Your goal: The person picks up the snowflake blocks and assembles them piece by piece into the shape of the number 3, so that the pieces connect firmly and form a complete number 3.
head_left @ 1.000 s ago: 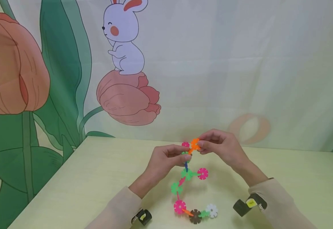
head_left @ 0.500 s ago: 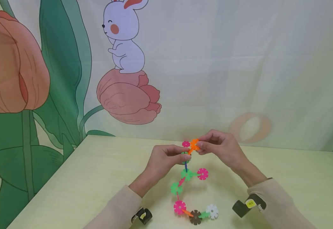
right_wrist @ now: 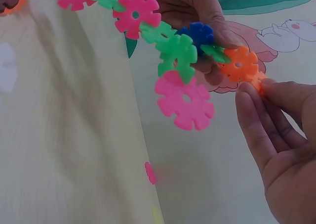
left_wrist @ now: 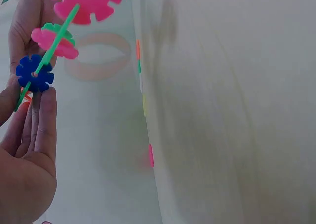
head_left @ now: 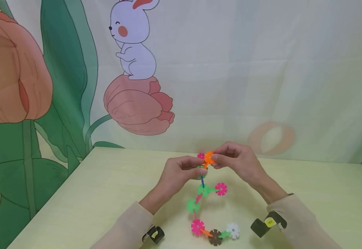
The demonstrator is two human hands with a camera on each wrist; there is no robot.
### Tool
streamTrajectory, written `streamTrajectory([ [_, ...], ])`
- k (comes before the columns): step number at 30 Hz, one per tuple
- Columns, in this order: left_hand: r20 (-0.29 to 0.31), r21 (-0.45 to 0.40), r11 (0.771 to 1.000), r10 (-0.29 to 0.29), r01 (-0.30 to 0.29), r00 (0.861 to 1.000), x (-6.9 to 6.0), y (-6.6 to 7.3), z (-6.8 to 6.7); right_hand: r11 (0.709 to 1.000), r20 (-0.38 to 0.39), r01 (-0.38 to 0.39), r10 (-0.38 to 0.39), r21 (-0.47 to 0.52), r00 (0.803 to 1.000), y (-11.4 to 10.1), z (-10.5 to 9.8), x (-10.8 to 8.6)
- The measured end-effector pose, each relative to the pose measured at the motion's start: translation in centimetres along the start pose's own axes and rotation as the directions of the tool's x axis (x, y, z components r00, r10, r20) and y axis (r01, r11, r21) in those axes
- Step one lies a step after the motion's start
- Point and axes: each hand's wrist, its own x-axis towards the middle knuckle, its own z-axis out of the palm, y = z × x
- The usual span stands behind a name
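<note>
A chain of interlocking snowflake discs hangs from my hands above the table. My left hand [head_left: 179,176] pinches it near the top at a green disc [head_left: 202,172], just above a blue disc [right_wrist: 198,34]. Beyond the green one sits an orange disc [right_wrist: 240,66], joined to a second orange disc [right_wrist: 258,80] that my right hand [head_left: 241,160] pinches between thumb and fingers. A pink disc [head_left: 221,189] branches off to the right. Lower down come a pink disc [head_left: 198,227], a brown disc [head_left: 215,237] and, at the end, a white disc [head_left: 233,231].
The pale wooden table [head_left: 112,193] ends at a printed cloth backdrop [head_left: 215,86]. Near its far edge lies a loose pink disc [right_wrist: 150,173], with a yellow disc [right_wrist: 157,215] and others along the same edge. Black wrist cameras [head_left: 268,223] sit on both sleeves.
My right hand has moved slightly left, bringing the orange discs closer to my left hand. The chain's lower end has swung a little right and down. My left hand keeps its pinch.
</note>
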Motion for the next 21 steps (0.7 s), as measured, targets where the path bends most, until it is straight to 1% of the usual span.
streamTrajectory([
  [5, 0.040, -0.034, 0.999, -0.017, 0.018, 0.999, 0.10, -0.14, 0.02, 0.998, 0.005, -0.001, 0.002, -0.055, 1.000, -0.13, -0.06, 0.10],
  [7, 0.046, -0.036, 0.999, -0.018, 0.020, 0.999, 0.13, -0.18, 0.04, 0.998, 0.008, 0.003, -0.002, -0.068, 1.000, -0.18, -0.13, 0.09],
  [15, 0.041, -0.031, 0.999, -0.021, 0.022, 0.999, 0.14, -0.25, 0.07, 0.994, 0.015, 0.005, -0.004, -0.105, 1.000, -0.20, -0.33, 0.05],
  [21, 0.026, -0.009, 1.000, -0.001, 0.001, 1.000, 0.15, -0.21, 0.09, 0.996, 0.035, 0.013, -0.010, -0.083, 0.999, -0.24, -0.27, 0.11],
])
